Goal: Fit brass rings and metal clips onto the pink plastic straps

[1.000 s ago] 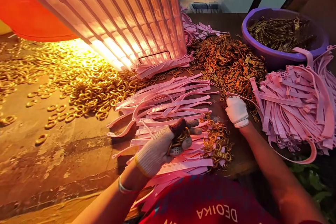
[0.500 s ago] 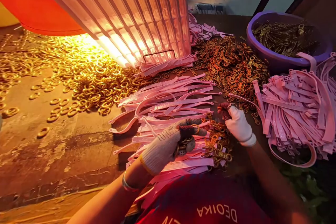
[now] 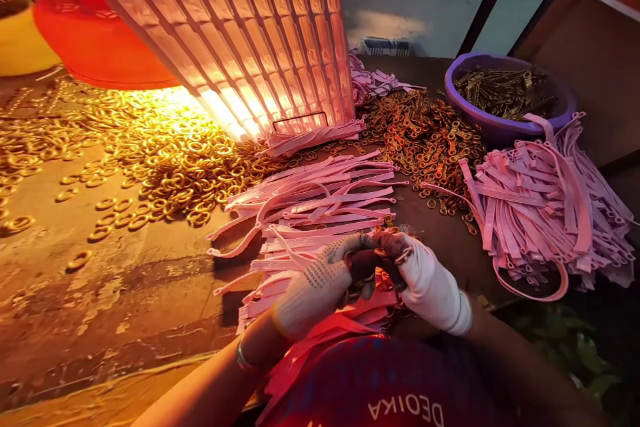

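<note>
On red shirt (image 3: 380, 380), seemingly inverted "DEOIKA".

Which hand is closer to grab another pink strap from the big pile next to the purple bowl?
Probably the right hand. Both gloved hands meet over the small metal rings, but the right sits on the side of the strap pile beside the purple bowl; the left hand would have to cross over.
</note>
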The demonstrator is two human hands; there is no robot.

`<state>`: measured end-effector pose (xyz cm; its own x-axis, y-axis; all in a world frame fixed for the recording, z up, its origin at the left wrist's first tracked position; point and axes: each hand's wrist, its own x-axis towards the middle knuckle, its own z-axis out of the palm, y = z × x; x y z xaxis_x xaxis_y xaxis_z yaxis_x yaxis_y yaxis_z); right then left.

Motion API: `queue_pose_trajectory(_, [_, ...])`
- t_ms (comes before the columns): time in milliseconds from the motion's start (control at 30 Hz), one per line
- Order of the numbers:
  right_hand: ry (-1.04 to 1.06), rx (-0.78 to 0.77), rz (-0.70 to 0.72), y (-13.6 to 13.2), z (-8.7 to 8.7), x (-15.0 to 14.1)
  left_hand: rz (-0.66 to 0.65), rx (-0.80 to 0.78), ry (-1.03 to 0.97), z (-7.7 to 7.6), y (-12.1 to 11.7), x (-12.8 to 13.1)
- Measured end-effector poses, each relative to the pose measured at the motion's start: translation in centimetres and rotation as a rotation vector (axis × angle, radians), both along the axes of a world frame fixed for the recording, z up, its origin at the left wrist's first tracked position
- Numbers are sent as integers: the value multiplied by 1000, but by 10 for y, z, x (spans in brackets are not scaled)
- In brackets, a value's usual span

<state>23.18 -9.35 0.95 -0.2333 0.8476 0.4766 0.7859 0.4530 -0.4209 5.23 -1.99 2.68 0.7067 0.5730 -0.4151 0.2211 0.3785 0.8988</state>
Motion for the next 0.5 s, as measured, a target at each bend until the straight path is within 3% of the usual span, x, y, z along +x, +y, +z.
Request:
queue_pose_trajectory(133, [134,-142,-92,-17,-11,1,-18,330,108,-11,-6,-5])
queue_pose_trajectory(233, [-10,-178,-184,-19,-13,0,-47,381,115,-20,-8,-4])
queue_pose_trajectory(400, [-286,-237,-176,-9,-3,-1,-42,91,101,-16,-4,-1])
queue_pose_trajectory(500, [-234,-234,-165,-4,-2,1,-29,-94,75,-8,5,3])
